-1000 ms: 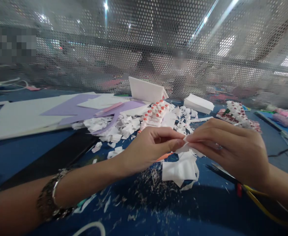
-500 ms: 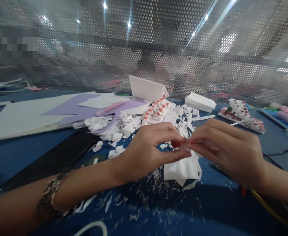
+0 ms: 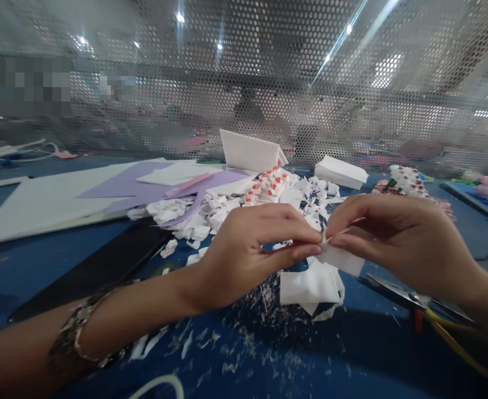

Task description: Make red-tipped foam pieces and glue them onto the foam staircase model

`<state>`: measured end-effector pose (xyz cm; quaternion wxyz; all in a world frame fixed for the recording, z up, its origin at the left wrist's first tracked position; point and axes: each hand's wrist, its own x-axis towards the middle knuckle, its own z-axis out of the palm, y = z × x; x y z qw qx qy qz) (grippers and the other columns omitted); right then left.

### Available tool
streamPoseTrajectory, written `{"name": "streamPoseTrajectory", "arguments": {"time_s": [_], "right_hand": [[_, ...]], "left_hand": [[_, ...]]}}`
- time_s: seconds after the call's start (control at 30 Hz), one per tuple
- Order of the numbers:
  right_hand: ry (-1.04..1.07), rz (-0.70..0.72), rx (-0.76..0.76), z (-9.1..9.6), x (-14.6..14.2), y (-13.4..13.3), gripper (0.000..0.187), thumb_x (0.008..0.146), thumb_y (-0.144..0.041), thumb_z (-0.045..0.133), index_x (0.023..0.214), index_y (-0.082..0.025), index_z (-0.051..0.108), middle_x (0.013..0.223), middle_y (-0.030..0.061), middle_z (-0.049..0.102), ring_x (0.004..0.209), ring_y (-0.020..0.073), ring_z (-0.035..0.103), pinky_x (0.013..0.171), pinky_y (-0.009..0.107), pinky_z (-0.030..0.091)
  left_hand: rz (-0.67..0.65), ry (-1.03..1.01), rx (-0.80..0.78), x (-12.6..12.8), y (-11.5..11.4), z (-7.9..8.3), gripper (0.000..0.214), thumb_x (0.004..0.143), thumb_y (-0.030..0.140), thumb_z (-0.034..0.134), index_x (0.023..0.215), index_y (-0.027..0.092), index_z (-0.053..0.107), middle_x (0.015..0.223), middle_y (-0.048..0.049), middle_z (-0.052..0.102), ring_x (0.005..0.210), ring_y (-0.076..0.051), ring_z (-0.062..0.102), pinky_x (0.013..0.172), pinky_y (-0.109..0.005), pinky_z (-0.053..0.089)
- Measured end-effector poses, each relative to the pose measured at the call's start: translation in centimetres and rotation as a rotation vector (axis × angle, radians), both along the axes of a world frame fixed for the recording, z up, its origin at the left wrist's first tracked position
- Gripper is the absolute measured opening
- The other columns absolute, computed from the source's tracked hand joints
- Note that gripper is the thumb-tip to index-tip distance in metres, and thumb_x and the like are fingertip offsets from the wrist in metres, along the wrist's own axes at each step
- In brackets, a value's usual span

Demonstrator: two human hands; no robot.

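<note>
head view: one paper (image 3: 347, 260), above the table (image 3: 331, 366), between left hand (image 3: 244, 249) and right hand (image 3: 406, 235). both pinched it, grips just beside each other. handling, as judged: light, even pressure suited it, lest it tear; close grips gave control. appearance: white, thin-looking, gathered at the pinch, loose part hanging fairly flat.

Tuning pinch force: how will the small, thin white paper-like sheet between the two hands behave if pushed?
The thin white sheet is probably light: left hand and right hand hold it by fingertips alone. Likely floppy, since it looks thin and gathered at the pinch. Possibly easy to crumple, given the small crumpled white scraps nearby.
</note>
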<state>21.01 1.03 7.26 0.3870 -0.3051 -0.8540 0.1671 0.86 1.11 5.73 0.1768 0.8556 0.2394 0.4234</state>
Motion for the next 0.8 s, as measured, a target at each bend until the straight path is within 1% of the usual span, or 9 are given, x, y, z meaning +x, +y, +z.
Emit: {"name": "streamPoseTrajectory", "arguments": {"time_s": [0.07, 0.17, 0.23, 0.33, 0.43, 0.53, 0.63, 0.73, 0.8], "right_hand": [[0.057, 0.027, -0.088, -0.2, -0.2, 0.0, 0.003, 0.076, -0.024, 0.063, 0.076, -0.021, 0.063, 0.074, -0.0028, 0.064, 0.067, 0.0068, 0.058, 0.056, 0.015, 0.047], [0.116, 0.069, -0.174, -0.4, -0.5, -0.1, 0.005, 0.077, -0.024, 0.061, 0.075, -0.019, 0.063, 0.072, -0.0019, 0.063, 0.064, 0.0059, 0.057, 0.054, 0.014, 0.046], [0.161, 0.112, -0.206, -0.6, -0.7, -0.1, 0.007, 0.078, -0.023, 0.06, 0.075, -0.017, 0.063, 0.07, -0.0011, 0.062, 0.062, 0.0057, 0.056, 0.052, 0.014, 0.046], [0.218, 0.173, -0.21, -0.9, -0.9, -0.2, 0.005, 0.078, -0.021, 0.06, 0.076, -0.017, 0.061, 0.071, -0.0009, 0.062, 0.065, 0.0061, 0.057, 0.056, 0.015, 0.047], [0.234, 0.166, -0.163, -1.2, -1.0, -0.3, 0.005, 0.078, -0.021, 0.06, 0.077, -0.017, 0.061, 0.072, -0.0002, 0.061, 0.066, 0.0073, 0.056, 0.058, 0.017, 0.047], [0.24, 0.139, -0.072, -1.6, -1.1, -0.3, 0.004, 0.078, -0.021, 0.06, 0.078, -0.017, 0.06, 0.072, 0.0002, 0.061, 0.067, 0.0083, 0.056, 0.058, 0.02, 0.047], [0.237, 0.148, 0.036, -2.0, -1.2, -0.2, 0.003, 0.079, -0.02, 0.059, 0.078, -0.018, 0.059, 0.072, 0.0004, 0.06, 0.068, 0.0087, 0.056, 0.061, 0.022, 0.047], [0.237, 0.166, 0.11, -2.3, -1.3, -0.1, 0.001, 0.08, -0.018, 0.058, 0.079, -0.018, 0.057, 0.072, 0.0001, 0.06, 0.069, 0.0087, 0.055, 0.062, 0.023, 0.046], [0.244, 0.151, 0.148, -2.5, -1.4, -0.1, 0.003, 0.079, -0.016, 0.058, 0.079, -0.018, 0.056, 0.072, -0.0003, 0.059, 0.07, 0.0086, 0.055, 0.062, 0.023, 0.046]], "left_hand": [[-0.009, -0.067, -0.055, 0.1, -0.1, -0.2, 0.005, 0.077, 0.019, 0.062, 0.078, 0.022, 0.066, 0.074, 0.0008, 0.067, 0.064, -0.01, 0.058, 0.062, -0.021, 0.043], [-0.051, -0.166, -0.18, 0.3, 0.0, -0.5, 0.005, 0.074, 0.016, 0.065, 0.077, 0.02, 0.064, 0.073, 0.002, 0.066, 0.065, -0.009, 0.057, 0.063, -0.019, 0.043], [-0.107, -0.201, -0.253, 0.3, 0.1, -0.6, 0.005, 0.074, 0.015, 0.065, 0.075, 0.02, 0.065, 0.073, 0.002, 0.065, 0.067, -0.009, 0.057, 0.065, -0.02, 0.043], [-0.159, -0.232, -0.336, 0.3, 0.4, -0.6, 0.006, 0.074, 0.016, 0.065, 0.072, 0.022, 0.067, 0.074, 0.0017, 0.064, 0.068, -0.009, 0.056, 0.065, -0.02, 0.042], [-0.187, -0.292, -0.446, 0.6, 0.4, -0.7, 0.007, 0.073, 0.017, 0.065, 0.068, 0.021, 0.067, 0.073, 0.0011, 0.063, 0.067, -0.009, 0.054, 0.062, -0.02, 0.042], [-0.221, -0.369, -0.571, 1.0, 0.2, -1.0, 0.006, 0.072, 0.018, 0.065, 0.066, 0.018, 0.064, 0.07, 0.0005, 0.06, 0.066, -0.009, 0.053, 0.062, -0.02, 0.043], [-0.206, -0.414, -0.656, 1.2, 0.0, -1.5, 0.006, 0.07, 0.018, 0.067, 0.072, 0.018, 0.062, 0.068, 0.0022, 0.058, 0.062, -0.008, 0.05, 0.059, -0.019, 0.042], [-0.2, -0.435, -0.673, 1.2, -0.1, -1.7, 0.009, 0.069, 0.017, 0.068, 0.074, 0.018, 0.06, 0.069, 0.0031, 0.057, 0.062, -0.007, 0.05, 0.059, -0.018, 0.042], [-0.189, -0.439, -0.629, 1.2, -0.2, -1.7, 0.007, 0.07, 0.016, 0.067, 0.07, 0.017, 0.06, 0.069, 0.0027, 0.057, 0.066, -0.008, 0.051, 0.062, -0.018, 0.043]]}}
